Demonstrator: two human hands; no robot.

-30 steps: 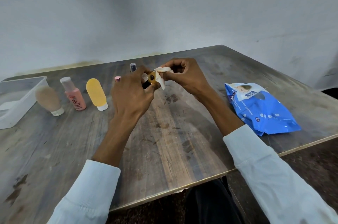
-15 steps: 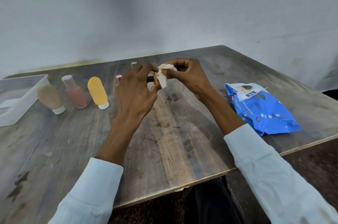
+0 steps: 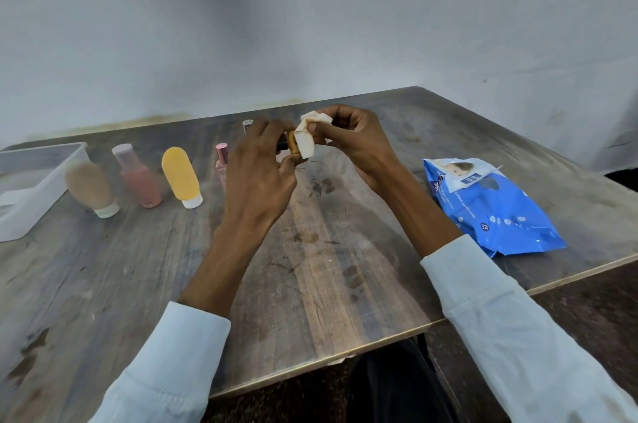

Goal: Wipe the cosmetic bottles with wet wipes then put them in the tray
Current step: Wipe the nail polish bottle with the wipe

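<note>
1. The left hand [image 3: 257, 177] pinches a small amber bottle [image 3: 292, 142] above the table [image 3: 310, 267]; the right hand [image 3: 355, 142] presses a wet wipe [image 3: 309, 135] round it.
2. The clear tray [image 3: 41, 180] sits at the table's far left; a white item lies inside, too blurred to identify.
3. Beside the tray stand a beige tube [image 3: 90, 187], a pink bottle [image 3: 138, 177] and a yellow tube [image 3: 181, 177]; two slim bottles show behind the left hand.
4. The blue wipes pack [image 3: 493, 208] lies to the right.

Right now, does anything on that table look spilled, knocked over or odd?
Nothing spilled or toppled. The bottles, such as the yellow tube, stand upright beside the tray. Only the blue wipes pack looks crumpled, and the wooden table is stained and worn.
</note>
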